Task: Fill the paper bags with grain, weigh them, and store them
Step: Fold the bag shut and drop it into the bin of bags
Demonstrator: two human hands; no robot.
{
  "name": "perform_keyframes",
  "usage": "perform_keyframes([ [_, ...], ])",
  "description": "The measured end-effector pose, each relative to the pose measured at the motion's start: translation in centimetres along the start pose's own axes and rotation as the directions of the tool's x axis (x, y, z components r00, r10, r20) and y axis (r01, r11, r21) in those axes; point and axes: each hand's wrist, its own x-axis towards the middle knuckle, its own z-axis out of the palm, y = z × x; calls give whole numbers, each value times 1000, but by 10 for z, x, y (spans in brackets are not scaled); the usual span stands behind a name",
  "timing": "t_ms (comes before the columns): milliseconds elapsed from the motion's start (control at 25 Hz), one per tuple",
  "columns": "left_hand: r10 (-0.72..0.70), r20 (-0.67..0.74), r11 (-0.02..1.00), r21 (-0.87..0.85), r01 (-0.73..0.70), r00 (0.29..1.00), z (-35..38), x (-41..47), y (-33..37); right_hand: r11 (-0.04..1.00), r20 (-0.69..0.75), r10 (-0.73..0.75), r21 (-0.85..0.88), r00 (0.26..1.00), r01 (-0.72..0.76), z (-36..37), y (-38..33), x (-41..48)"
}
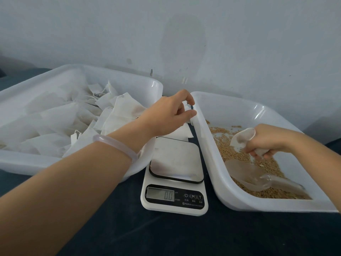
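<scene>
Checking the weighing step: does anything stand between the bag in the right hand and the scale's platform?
Only the grain tray's left wall, which the bag in the right hand must clear. The scale platform lies bare; the left hand pinches another bag beyond it.

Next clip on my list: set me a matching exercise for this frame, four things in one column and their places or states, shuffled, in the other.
Things:
1 scale
2 clear scoop
3 left tray
4 bracelet

Places or states:
A lies on the grain in the right tray
B holds a heap of paper bags
C worn on a wrist
D between the two trays, display at zero

Pairs: 1-D, 2-A, 3-B, 4-C
</scene>
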Motion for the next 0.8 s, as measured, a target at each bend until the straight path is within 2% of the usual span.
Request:
perform_keyframes([
  [320, 5, 21, 1000, -19, -5, 1000, 0, 0, 0, 996, 3, 39, -77, 999, -39, 0, 5, 5],
  [560, -1, 13, 1000, -25, 2, 1000, 0, -1, -1, 997, 13, 47, -69, 999, -46, 2, 9, 4],
  [800, -13, 26, 1000, -6, 13, 1000, 0, 0, -1, 999, 90, -9, 53, 996, 5, 3, 15, 1],
])
